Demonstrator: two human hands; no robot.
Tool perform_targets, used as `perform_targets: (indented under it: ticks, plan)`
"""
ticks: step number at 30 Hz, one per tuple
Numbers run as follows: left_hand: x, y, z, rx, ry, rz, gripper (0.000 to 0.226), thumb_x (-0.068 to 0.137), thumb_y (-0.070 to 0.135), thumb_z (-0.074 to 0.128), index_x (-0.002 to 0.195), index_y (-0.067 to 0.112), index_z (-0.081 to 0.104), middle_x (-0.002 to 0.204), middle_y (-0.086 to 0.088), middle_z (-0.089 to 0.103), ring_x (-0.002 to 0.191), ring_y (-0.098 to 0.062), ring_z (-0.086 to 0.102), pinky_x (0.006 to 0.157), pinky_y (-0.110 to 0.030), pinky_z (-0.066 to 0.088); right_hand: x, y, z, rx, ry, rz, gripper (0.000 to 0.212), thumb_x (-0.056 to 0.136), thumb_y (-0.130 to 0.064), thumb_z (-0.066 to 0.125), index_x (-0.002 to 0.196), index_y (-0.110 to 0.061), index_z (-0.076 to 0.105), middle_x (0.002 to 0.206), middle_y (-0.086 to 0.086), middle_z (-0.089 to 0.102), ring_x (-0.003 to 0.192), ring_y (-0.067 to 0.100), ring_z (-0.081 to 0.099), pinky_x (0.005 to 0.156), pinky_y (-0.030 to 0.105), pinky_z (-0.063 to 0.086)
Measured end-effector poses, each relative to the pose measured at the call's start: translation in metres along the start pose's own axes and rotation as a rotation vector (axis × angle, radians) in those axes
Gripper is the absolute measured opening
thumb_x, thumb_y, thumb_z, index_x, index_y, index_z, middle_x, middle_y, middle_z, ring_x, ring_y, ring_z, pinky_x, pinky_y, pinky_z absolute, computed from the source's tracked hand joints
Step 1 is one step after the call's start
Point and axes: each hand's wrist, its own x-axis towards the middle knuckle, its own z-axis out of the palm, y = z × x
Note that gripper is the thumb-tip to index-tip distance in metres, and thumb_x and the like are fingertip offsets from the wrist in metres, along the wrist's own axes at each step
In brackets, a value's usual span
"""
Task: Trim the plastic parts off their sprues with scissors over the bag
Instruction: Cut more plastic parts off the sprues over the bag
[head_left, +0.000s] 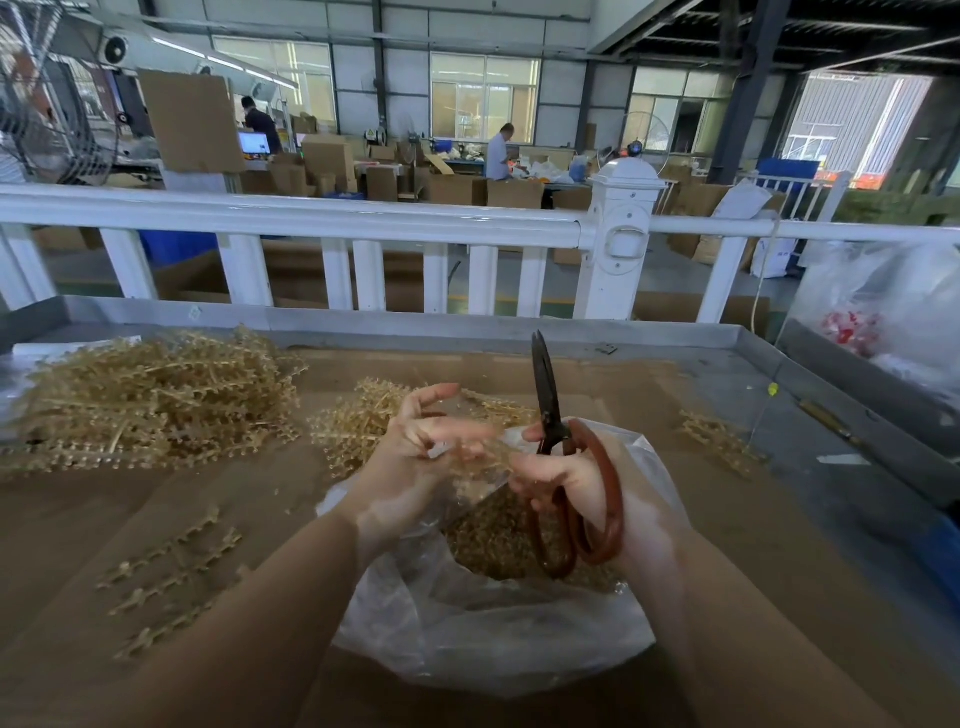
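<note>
Two bare hands meet above a clear, crumpled plastic bag (483, 634) that lies open on the brown cardboard-covered table (701, 519). The right hand (571, 483) grips a pair of large scissors with rust-brown loop handles and dark metal blades (550, 415); its fingers curl through and around the loops, and the blades point up and away, closed together. The left hand (431, 441) is blurred; its fingers are partly curled around a thin, translucent golden plastic sprue piece (467, 447) that is hard to make out, just beside the scissors' pivot. Inside the bag's mouth, under both hands, sits a heap of small golden trimmed parts (493, 525). A large pile of golden sprue strips (150, 400) rests on the table to the far left, and a smaller pile (363, 421) lies just behind the left hand. Several loose golden sprue strips (171, 566) lie flat near the left forearm, and a few more (717, 436) sit well apart on the right. Beyond the table's grey metal rim runs a white railing (337, 223)
</note>
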Motion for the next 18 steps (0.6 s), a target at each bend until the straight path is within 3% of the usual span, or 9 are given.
perform_targets:
  ticks: [2,3,5,7,10,12,15,18]
  plan:
    - [0.0,0.0,0.008,-0.209,0.112,-0.26,0.049,0.091,0.001,0.055,0.128,0.034,0.054,0.13,-0.001,0.049,0.109,0.003,0.055,0.084,-0.019,0.053,0.0,0.001,0.003,-0.062,0.088,-0.036,0.028,0.076,0.004,0.073,0.098,-0.008,0.061,0.065,0.007,0.067,0.05,0.014,0.064,0.045,0.021,0.048]
    - [0.0,0.003,0.012,-0.438,0.164,-0.454,0.049,0.094,0.004,0.052,0.137,0.028,0.046,0.127,-0.01,0.053,0.108,-0.011,0.061,0.077,-0.028,0.056,0.0,0.002,0.004,-0.098,0.142,-0.058,0.03,0.075,0.005,0.074,0.098,-0.009,0.062,0.062,0.004,0.067,0.048,0.014,0.063,0.045,0.021,0.049]
    - [0.003,0.007,0.017,-0.888,0.204,-0.77,0.04,0.1,0.017,0.043,0.137,0.003,0.042,0.118,-0.024,0.061,0.102,-0.034,0.064,0.073,-0.039,0.055,0.002,0.006,0.005,-0.14,0.228,-0.11,0.033,0.073,0.006,0.075,0.1,-0.011,0.063,0.054,-0.002,0.065,0.043,0.01,0.06,0.043,0.019,0.047]
    - [0.003,0.007,0.018,-1.073,0.148,-0.899,0.053,0.101,0.035,0.039,0.125,-0.012,0.048,0.109,-0.029,0.065,0.095,-0.037,0.065,0.071,-0.041,0.054,0.004,0.011,0.005,-0.193,0.271,-0.182,0.034,0.073,0.005,0.075,0.1,-0.013,0.062,0.054,-0.006,0.064,0.043,0.002,0.058,0.043,0.013,0.044]
    - [0.001,0.007,0.021,-1.053,0.081,-0.886,0.058,0.088,0.044,0.057,0.109,-0.011,0.061,0.101,-0.024,0.069,0.088,-0.032,0.068,0.074,-0.038,0.056,0.003,0.018,0.007,-0.291,0.298,-0.298,0.033,0.074,0.001,0.075,0.085,-0.026,0.06,0.062,-0.017,0.061,0.056,-0.008,0.06,0.05,0.003,0.041]
    - [-0.001,0.008,0.026,-0.991,0.095,-0.846,0.043,0.074,0.03,0.069,0.099,-0.004,0.066,0.089,-0.017,0.072,0.078,-0.024,0.07,0.072,-0.032,0.059,0.001,0.021,0.009,-0.361,0.297,-0.337,0.036,0.074,-0.001,0.075,0.08,-0.031,0.056,0.068,-0.019,0.061,0.064,-0.007,0.061,0.057,0.004,0.044]
    - [-0.003,0.006,0.037,-0.966,0.148,-0.845,0.032,0.068,0.008,0.072,0.098,-0.001,0.067,0.077,-0.011,0.071,0.06,-0.015,0.068,0.05,-0.021,0.055,0.0,0.026,0.014,-0.409,0.254,-0.376,0.032,0.076,-0.002,0.074,0.083,-0.029,0.057,0.078,-0.01,0.066,0.072,0.002,0.065,0.063,0.009,0.048]
    - [-0.004,0.003,0.041,-0.934,0.233,-0.872,0.017,0.074,0.0,0.071,0.09,0.0,0.067,0.072,-0.013,0.072,0.056,-0.021,0.069,0.044,-0.026,0.053,-0.003,0.029,0.017,-0.449,0.188,-0.425,0.029,0.077,-0.009,0.075,0.087,-0.03,0.059,0.081,-0.008,0.067,0.08,0.003,0.065,0.072,0.013,0.05]
